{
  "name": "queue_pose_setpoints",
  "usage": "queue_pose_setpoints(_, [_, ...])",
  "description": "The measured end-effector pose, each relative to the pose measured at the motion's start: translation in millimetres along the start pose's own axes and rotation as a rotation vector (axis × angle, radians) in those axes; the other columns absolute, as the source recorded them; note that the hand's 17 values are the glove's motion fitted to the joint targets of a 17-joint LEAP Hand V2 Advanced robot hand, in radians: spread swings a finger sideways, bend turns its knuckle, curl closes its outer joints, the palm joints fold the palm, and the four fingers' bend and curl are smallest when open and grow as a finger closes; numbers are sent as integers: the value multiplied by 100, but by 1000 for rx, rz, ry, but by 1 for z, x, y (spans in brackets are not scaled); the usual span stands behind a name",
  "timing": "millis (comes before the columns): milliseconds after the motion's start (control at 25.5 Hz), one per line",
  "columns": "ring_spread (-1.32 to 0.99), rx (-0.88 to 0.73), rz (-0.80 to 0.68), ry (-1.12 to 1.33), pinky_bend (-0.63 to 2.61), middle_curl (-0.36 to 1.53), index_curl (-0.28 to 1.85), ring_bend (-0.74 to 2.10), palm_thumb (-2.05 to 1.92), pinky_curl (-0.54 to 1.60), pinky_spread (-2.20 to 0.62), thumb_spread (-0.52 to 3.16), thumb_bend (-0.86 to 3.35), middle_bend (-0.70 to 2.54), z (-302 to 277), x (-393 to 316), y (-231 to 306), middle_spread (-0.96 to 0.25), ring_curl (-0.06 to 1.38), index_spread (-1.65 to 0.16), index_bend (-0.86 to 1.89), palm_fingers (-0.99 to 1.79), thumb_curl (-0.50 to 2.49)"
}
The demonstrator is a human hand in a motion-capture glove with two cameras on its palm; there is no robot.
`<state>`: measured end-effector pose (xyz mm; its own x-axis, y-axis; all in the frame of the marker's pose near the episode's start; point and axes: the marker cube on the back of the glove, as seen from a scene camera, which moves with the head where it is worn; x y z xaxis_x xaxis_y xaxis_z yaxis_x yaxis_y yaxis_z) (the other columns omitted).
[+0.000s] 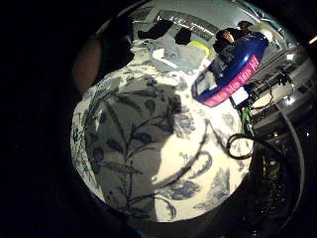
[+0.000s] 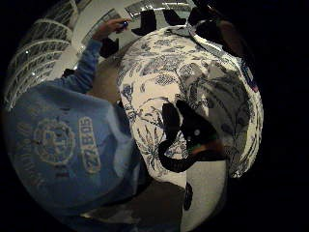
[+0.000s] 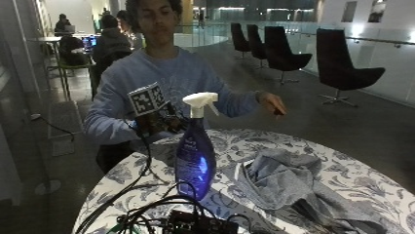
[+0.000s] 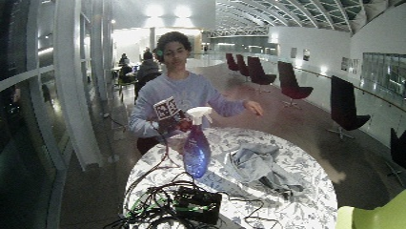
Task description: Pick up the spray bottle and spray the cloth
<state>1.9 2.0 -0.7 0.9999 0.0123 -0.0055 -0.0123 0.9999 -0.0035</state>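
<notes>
Round table (image 3: 363,161) with a floral cover holds a crumpled grey cloth (image 3: 285,180) mid-table, with bare tabletop between it and the far edge, and a blue spray bottle (image 3: 195,156) standing upright just beside the cloth, near a tangle of cables (image 3: 156,209) at the near edge. The gloved right hand (image 3: 156,124) hangs over the table edge behind the bottle, apart from it and holding nothing; whether its fingers are curled or straight cannot be told.
</notes>
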Motion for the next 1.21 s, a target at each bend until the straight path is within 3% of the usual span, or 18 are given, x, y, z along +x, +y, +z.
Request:
queue_pose_setpoints(274, [-3,19,39,-2,25,19,19,27,55,16,14,73,32,43,-3,7,8,-8,15,-31,21,68,15])
queue_pose_setpoints(666, [-2,23,75,-12,21,26,25,23,60,21,18,98,26,40,-5,26,13,-9,19,-37,17,68,21])
queue_pose_setpoints(979, [-2,8,233,-317,23,28,27,21,62,25,19,106,21,33,-4,42,27,-8,22,-39,15,63,24])
queue_pose_setpoints(1214, [-1,116,343,-584,27,29,27,21,63,28,19,109,17,28,-15,73,30,-6,23,-39,13,60,26])
